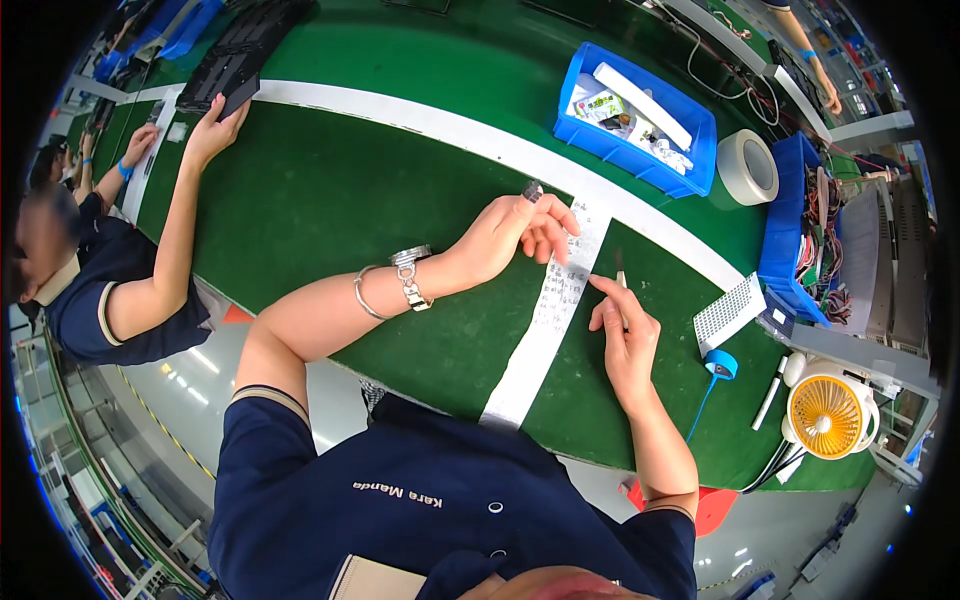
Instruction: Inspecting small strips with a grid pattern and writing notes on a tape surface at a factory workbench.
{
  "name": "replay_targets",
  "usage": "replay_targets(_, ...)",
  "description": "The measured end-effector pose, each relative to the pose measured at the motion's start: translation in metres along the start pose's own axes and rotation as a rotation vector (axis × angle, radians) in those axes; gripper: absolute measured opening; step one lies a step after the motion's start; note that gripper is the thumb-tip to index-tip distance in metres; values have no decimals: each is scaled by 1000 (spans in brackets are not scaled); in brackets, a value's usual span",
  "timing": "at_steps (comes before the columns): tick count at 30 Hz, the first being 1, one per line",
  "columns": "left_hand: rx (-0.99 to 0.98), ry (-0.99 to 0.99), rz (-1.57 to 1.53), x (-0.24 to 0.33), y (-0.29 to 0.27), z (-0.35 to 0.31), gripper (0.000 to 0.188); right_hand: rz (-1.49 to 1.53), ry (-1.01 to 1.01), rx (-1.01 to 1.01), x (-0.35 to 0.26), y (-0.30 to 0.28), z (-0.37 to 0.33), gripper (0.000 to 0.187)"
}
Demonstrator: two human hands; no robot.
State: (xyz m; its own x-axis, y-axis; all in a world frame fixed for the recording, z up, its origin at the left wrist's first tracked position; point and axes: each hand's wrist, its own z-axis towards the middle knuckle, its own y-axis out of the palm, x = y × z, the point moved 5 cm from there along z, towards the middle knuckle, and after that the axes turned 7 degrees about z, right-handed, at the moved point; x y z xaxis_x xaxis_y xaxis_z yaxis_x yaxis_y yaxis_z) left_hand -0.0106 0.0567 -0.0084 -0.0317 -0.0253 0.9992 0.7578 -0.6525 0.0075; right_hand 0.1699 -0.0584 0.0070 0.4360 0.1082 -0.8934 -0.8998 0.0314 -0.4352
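Observation:
My left hand (510, 235) hovers by a white strip (545, 330) with handwriting on it, on the green table. Its fingers are loosely curled and apart, and I see nothing in them. A dark wrap (533, 191) covers the thumb tip; a watch (410, 275) and a bangle are on that arm. To the right of the strip, my right hand (630, 345) is closed round a slim pen-like tool (620, 275), its dark thin end pointing away from me. The index finger stretches toward the strip's edge. The tool's lower part is hidden by the fingers.
A blue bin (640, 165) with packets, a roll of white tape (748, 167) and a blue bin of wires (795, 230) stand far right. Nearer are a perforated white plate (728, 312) and an orange-white fan (825, 417). At left, a co-worker's hand (212, 130) holds a black part.

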Motion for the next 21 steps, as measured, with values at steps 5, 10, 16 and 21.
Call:
replay_targets(5, 56, 70, 104, 2, 4, 3, 70, -13, 44, 40, -1, 2, 0, 24)
replay_targets(10, -34, 79, 220, 6, 7, 2, 70, 32, 18, 39, 5, 2, -3, 30)
replay_targets(16, -59, 73, 257, 8, 8, 1, 71, 328, 114, 199, 7, -5, -1, 52)
replay_targets(21, -101, 0, 248, 2, 8, -1, 74, 324, 132, 145, 8, -4, -2, 48)
